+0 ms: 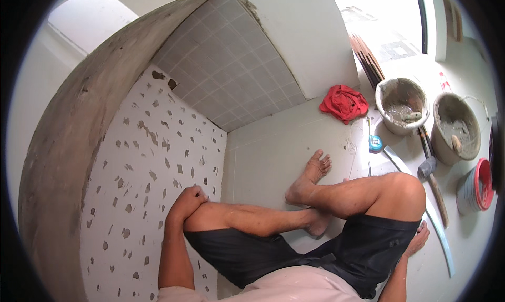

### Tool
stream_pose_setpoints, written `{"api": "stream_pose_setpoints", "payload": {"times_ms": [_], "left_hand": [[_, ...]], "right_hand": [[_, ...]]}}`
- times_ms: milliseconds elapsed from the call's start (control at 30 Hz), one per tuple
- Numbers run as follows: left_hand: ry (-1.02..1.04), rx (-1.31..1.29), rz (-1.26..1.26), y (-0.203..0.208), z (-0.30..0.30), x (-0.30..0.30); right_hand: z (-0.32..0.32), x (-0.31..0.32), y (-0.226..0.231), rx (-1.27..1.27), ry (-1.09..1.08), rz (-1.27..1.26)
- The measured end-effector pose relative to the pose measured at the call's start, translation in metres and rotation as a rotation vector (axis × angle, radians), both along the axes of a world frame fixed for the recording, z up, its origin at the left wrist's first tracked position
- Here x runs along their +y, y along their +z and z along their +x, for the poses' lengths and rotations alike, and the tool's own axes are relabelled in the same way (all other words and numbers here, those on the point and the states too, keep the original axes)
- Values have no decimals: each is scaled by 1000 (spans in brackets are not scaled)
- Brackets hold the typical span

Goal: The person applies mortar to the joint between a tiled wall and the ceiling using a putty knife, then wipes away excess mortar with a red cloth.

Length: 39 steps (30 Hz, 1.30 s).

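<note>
My left hand [190, 199] rests by my bent left knee, close to the white wall panel [139, 202] dotted with chipped patches. Its fingers are curled in, and the palm side is hidden. Down beside my right thigh, my right hand [419, 240] lies at the floor with its fingers stretched out. Part of it is hidden behind the leg. A curved pale blue strip [439, 233] runs along the floor just past those fingers. Nearby lies a hammer with a dark head [427, 167] and a wooden handle [438, 199].
Ahead to the right stand two mortar-stained buckets [386, 117] [441, 147], each with a tool inside. A red-rimmed pail [465, 192] sits nearer. A red cloth [344, 103] and a blue tape measure [375, 142] lie on the floor. Grey tiles [226, 55] cover the wall ahead.
</note>
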<state>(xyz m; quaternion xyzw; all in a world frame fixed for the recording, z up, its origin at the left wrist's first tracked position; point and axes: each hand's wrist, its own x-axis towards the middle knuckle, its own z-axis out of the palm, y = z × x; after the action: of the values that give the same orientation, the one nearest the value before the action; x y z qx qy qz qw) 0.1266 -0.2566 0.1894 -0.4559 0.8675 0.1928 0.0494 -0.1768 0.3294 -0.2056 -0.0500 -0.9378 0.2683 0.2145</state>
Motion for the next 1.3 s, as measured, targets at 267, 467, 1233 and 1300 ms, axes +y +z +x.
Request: {"api": "stream_pose_setpoints", "payload": {"times_ms": [267, 467, 1233, 1300], "left_hand": [[73, 61, 186, 42, 13, 61], [-358, 49, -145, 57, -115, 33], [-245, 492, -1147, 130, -579, -148], [-247, 536, -1192, 128, -578, -152]], "right_hand": [[12, 0, 10, -50, 94, 19], [23, 17, 18, -73, 59, 111], [21, 5, 37, -146, -219, 412], [19, 4, 37, -142, -221, 405]]}}
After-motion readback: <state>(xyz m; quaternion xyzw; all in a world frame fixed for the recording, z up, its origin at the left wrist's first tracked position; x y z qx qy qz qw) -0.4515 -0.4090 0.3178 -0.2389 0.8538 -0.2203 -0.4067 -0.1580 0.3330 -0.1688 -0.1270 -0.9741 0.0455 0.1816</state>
